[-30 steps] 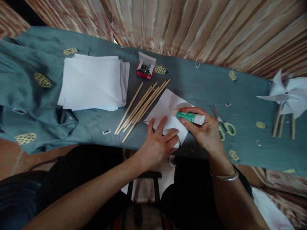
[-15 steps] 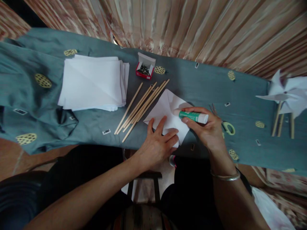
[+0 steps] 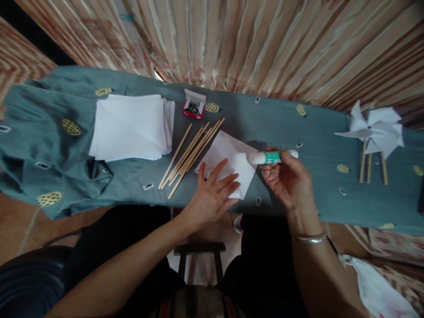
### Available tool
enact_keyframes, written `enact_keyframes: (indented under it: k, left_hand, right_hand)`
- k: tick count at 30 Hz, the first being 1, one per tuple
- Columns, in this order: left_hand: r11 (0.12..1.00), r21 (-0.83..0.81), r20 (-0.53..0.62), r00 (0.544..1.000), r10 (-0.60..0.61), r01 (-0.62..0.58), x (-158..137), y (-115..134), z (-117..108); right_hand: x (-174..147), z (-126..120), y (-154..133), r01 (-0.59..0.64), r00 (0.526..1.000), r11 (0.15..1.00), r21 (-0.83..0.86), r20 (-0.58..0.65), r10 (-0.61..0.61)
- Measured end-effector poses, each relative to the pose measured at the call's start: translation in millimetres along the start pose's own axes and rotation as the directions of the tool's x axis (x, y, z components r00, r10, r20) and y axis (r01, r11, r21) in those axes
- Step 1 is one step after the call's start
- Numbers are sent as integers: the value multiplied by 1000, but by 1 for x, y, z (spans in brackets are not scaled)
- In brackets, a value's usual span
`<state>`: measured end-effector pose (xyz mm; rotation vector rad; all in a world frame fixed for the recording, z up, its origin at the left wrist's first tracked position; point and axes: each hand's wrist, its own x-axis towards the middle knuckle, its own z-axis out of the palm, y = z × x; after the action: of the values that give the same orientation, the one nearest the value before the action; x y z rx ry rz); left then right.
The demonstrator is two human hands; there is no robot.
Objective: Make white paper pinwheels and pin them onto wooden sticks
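A square white paper (image 3: 228,152) with creases lies near the table's front edge. My left hand (image 3: 213,189) rests on its lower left part, fingers spread flat. In my right hand (image 3: 291,179), palm turned up, is a green-and-white glue stick (image 3: 273,157), gripped between thumb and fingers. The stick lies nearly level, its white left end over the paper's right corner; whether that end touches the paper I cannot tell. Several wooden sticks (image 3: 195,152) lie side by side just left of the paper.
A stack of white paper (image 3: 129,126) lies on the left. Behind the sticks stands an open red box (image 3: 194,106) of small metal pieces. White paper pinwheels (image 3: 374,128) on sticks lie at the right. The teal tablecloth (image 3: 318,185) is rumpled at the left end.
My right hand has turned palm up and drawn the glue stick rightward from the paper's middle. My left hand stays on the paper, its fingers slightly shifted. The scissors no longer show.
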<state>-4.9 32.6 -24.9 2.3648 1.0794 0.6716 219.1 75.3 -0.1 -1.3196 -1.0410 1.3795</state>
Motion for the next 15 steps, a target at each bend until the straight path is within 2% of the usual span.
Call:
enact_keyframes:
  k: [4,7,15]
  left_hand:
    - [970,-218,-127,982,-139,109,4,-7,-11]
    - [929,-340,-164,964,-211,145,6,-9,-16]
    - [919,-354,-155,958,-239,172,5,-8,-16]
  right_hand:
    - [-11,18,0,-72,997,992,105,38,69]
    - [-15,30,2,-109,993,972,210,68,97]
    - [-14,38,10,-122,987,972,202,124,98]
